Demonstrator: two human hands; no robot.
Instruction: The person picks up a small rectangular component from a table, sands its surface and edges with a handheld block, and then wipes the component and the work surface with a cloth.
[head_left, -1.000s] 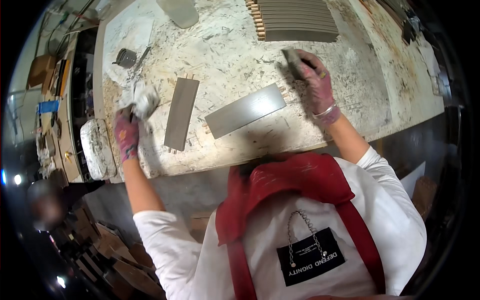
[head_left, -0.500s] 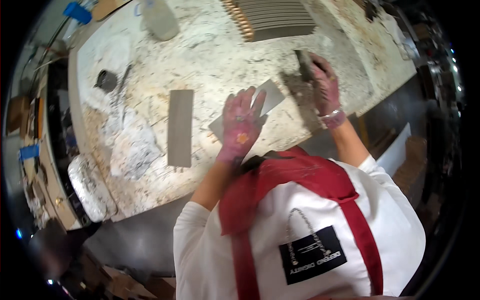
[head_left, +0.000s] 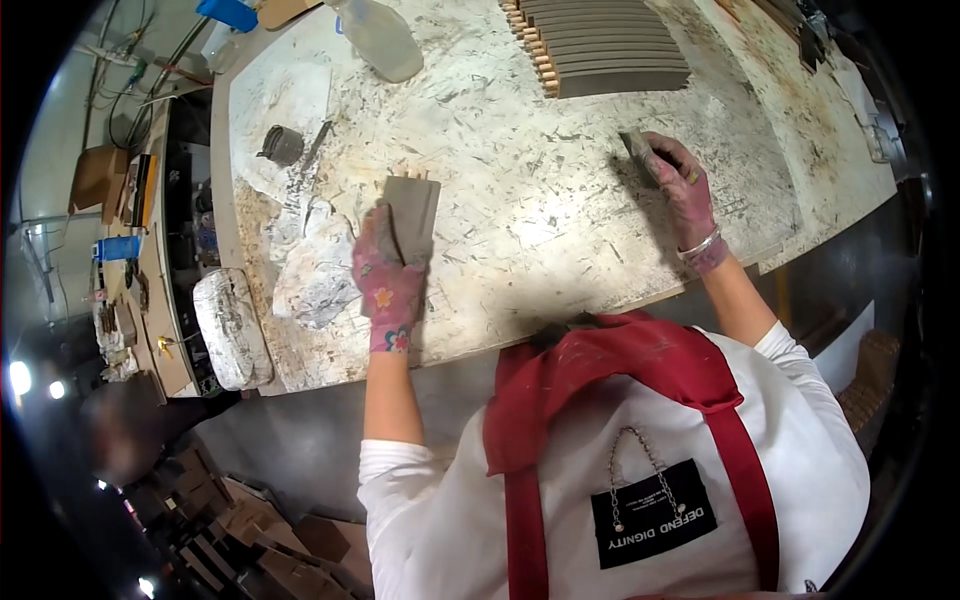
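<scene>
My left hand [head_left: 385,265], in a pink flowered glove, is at the left-middle of the worktable. Its fingers lie along the left edge of a flat grey strip [head_left: 412,195], and its thumb crosses the surface. The strip looks doubled, one piece overlapping another; small light wooden tips show at its far end. My right hand [head_left: 684,188], gloved alike, grips a small dark grey block [head_left: 636,148] between thumb and fingers near the table's right side. The block's underside is hidden.
A row of grey strips with wooden ends [head_left: 620,50] lies at the back. A clear bottle [head_left: 385,45], a dark cup [head_left: 283,146], a crumpled white cloth [head_left: 318,265] and a white-wrapped bundle [head_left: 230,325] are at the left. The table's edge [head_left: 480,350] runs close to me.
My left hand has moved left, and the pale plate beneath it is now over the strip there. My right hand still holds the block. The view has shifted.
</scene>
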